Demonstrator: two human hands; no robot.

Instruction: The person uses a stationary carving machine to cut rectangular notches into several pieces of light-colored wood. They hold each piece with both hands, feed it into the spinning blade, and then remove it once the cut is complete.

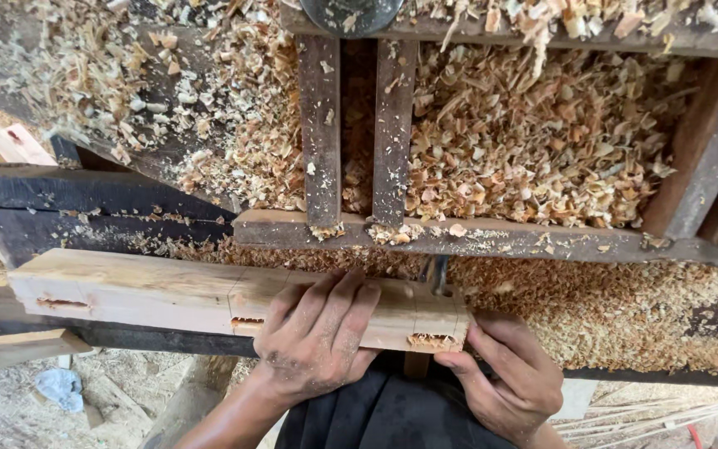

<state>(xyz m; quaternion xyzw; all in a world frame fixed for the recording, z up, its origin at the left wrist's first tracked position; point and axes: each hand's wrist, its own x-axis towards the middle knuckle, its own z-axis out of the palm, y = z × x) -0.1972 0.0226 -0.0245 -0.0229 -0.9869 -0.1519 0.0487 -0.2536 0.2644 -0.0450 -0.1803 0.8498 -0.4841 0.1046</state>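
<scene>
- A pale wooden beam (pixel 209 295) lies lengthwise across the lower half of the view, resting on a dark timber rail (pixel 85 193) of a rough work surface (pixel 475 239); everything below is placed relative to this beam.
- The beam's top face carries thin pencil lines and its near side shows three rectangular slot cuts, one near the left end, one under the middle, one at the right end.
- The left hand (pixel 317 337) lies palm down on the beam's right half, fingers spread flat over the top face and thumb curled toward the near side; it presses on the wood rather than gripping around it.
- The right hand (pixel 508 378) is at the beam's right end, just below and beside it, fingers curled loosely with the fingertips touching the end corner near the slot cut; whether it pinches anything small I cannot tell.
- Just behind the beam's right end, a dark metal tool (pixel 436 274) stands up from the shavings, partly hidden.
- Beyond the beam, a thick layer of wood shavings (pixel 542 141) fills the dark frame of the surface, and two upright dark slats (pixel 357 125) run away from the beam.
- Below the beam, between the hands, dark cloth (pixel 384 411) of the person's clothing shows.
- Far left below the beam, a crumpled blue rag (pixel 60 387) lies on the dusty ground.
</scene>
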